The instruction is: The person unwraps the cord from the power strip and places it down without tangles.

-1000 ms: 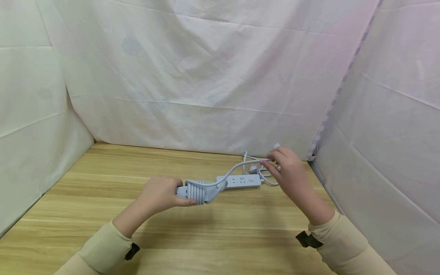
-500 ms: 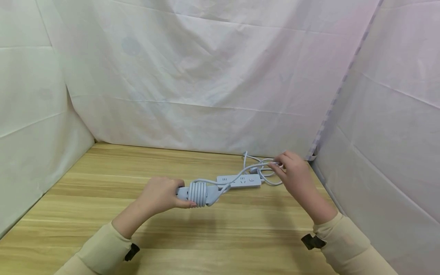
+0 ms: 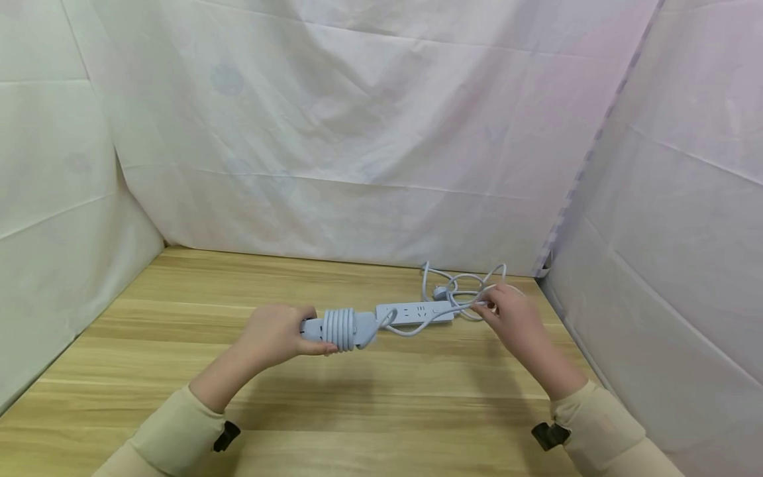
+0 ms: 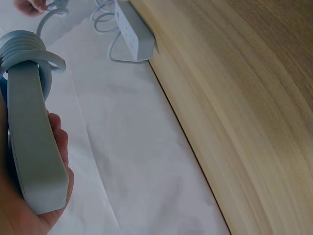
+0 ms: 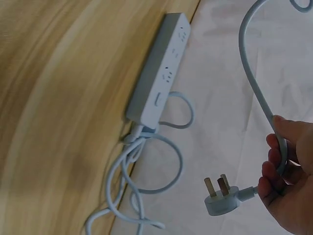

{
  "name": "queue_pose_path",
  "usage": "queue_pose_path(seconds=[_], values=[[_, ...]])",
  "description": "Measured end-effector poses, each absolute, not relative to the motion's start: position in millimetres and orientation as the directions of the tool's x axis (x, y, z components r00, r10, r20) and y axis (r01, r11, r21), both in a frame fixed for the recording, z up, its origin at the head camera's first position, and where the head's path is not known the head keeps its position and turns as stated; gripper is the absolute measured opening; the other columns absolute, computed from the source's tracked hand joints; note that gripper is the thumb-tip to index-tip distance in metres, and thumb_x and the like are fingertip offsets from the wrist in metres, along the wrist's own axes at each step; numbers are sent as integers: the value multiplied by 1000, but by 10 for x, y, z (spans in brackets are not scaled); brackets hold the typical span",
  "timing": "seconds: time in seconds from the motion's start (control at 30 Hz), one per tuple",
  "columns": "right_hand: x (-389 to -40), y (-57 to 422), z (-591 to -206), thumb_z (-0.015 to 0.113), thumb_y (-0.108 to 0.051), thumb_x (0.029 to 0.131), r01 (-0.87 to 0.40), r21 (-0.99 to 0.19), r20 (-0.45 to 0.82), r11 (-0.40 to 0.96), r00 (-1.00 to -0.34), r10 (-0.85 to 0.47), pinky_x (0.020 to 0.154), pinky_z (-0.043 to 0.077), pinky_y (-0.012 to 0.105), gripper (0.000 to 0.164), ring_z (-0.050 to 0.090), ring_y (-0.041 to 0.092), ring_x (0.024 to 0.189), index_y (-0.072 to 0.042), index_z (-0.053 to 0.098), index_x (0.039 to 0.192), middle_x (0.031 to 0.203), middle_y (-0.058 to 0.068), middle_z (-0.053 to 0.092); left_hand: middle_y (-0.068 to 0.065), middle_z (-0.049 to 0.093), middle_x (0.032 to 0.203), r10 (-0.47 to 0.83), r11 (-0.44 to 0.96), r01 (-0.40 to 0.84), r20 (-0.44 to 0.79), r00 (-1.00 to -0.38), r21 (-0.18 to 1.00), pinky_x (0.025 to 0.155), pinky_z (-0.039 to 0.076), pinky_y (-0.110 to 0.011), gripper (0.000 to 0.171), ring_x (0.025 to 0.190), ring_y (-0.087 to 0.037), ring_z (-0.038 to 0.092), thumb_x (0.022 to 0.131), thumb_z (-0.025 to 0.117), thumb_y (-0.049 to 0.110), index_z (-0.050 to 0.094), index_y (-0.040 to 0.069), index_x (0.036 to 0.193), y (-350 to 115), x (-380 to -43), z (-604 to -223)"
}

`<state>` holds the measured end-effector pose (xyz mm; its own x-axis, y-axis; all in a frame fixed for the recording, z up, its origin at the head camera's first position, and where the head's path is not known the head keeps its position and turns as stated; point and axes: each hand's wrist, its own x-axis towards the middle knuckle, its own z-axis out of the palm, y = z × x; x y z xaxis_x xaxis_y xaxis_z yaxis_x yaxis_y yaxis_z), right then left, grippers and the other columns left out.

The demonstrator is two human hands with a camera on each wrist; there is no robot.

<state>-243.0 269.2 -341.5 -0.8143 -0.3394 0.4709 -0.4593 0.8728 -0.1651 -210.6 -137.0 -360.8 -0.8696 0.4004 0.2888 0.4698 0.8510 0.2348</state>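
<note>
My left hand [image 3: 271, 338] grips one end of a white power strip [image 3: 312, 329] above the table, thumb on the near side. Its cord is wound in several tight turns [image 3: 338, 330] around the strip's middle. From the wound part the loose cord runs right to my right hand [image 3: 511, 315], which holds it between thumb and curled fingers. In the right wrist view a three-pin plug [image 5: 222, 200] on a short length of cord sticks out from that hand, pins upward. The left wrist view shows the strip's plain underside [image 4: 36, 142] against the left palm.
A second white power strip [image 3: 411, 311] lies on the wooden table [image 3: 238, 417] behind the held one. Its loosely looped cord [image 5: 181, 156] lies at its right end, with a plug [image 3: 440, 293] among the loops. White cloth [image 3: 357, 132] hangs behind and at both sides.
My right hand has moved right and down toward me, and the cord stretch between the hands now sags lower. The left hand keeps its grip, tilting the strip slightly.
</note>
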Motion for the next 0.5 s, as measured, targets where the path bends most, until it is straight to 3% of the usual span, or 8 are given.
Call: queue_pose_path(seconds=[0.23, 0.5], values=[[-2497, 2720, -3572, 78, -11, 82, -483, -181, 403, 857, -831, -383, 60, 48, 35, 13, 57, 19, 66, -5, 67, 77, 75, 2, 59, 11, 48, 58, 337, 868, 419, 304, -891, 266, 44, 32, -28, 55, 48, -8, 40, 69, 71, 70, 63, 18, 81, -1388, -2114, -3593], [-2535, 2680, -3731, 72, -16, 88, -428, -254, 285, 867, -890, -356, 60, 46, 34, 11, 55, 14, 65, -8, 68, 82, 78, 0, 62, 8, 49, 59, 247, 885, 334, 282, -927, 324, 45, 32, -29, 53, 50, -11, 42, 71, 72, 67, 63, 16, 81, -1366, -2137, -3563]])
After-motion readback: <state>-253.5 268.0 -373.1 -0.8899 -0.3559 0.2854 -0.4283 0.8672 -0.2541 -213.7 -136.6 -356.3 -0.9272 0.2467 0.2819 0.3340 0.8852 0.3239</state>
